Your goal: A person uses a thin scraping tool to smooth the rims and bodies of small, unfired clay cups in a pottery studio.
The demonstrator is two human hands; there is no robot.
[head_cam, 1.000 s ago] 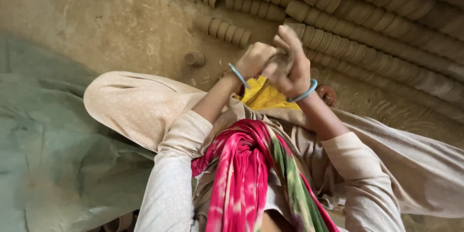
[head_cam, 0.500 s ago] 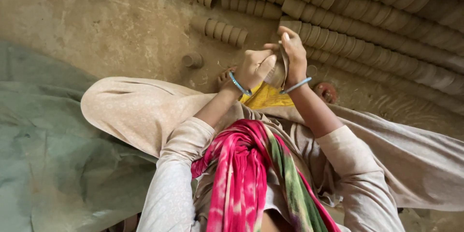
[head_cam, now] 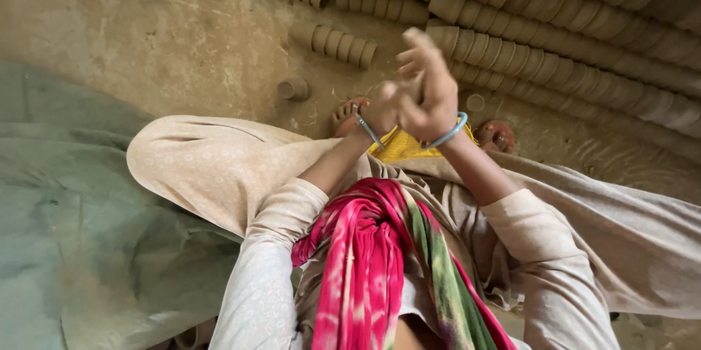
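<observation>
From my head view, both hands are raised together in front of me, above my lap. My right hand (head_cam: pixel 432 94) is in front, its back turned to the camera, the fingers (head_cam: pixel 416 51) loosely curled and pointing up; I cannot tell whether they grip anything, since whatever may sit between the palms is hidden. My left hand (head_cam: pixel 380 113) sits just behind and to the left of it, touching it, mostly covered, so I cannot tell how far it is closed either. Each wrist carries a thin blue bangle (head_cam: pixel 449 133). Directly below the hands lies a yellow cloth (head_cam: pixel 400 147), spread on my lap between the knees. A single small clay cup (head_cam: pixel 293 89) lies on its side on the earthen floor (head_cam: pixel 168 43), well apart from the hands to their left. Long rows of stacked clay cups (head_cam: pixel 555 36) run across the top and right, lying on their sides, all the same dull brown; a short row (head_cam: pixel 332 42) lies nearer. A pink and green scarf (head_cam: pixel 380 262) hangs down my front, and a grey-green sheet (head_cam: pixel 66 233) covers the ground at left.
</observation>
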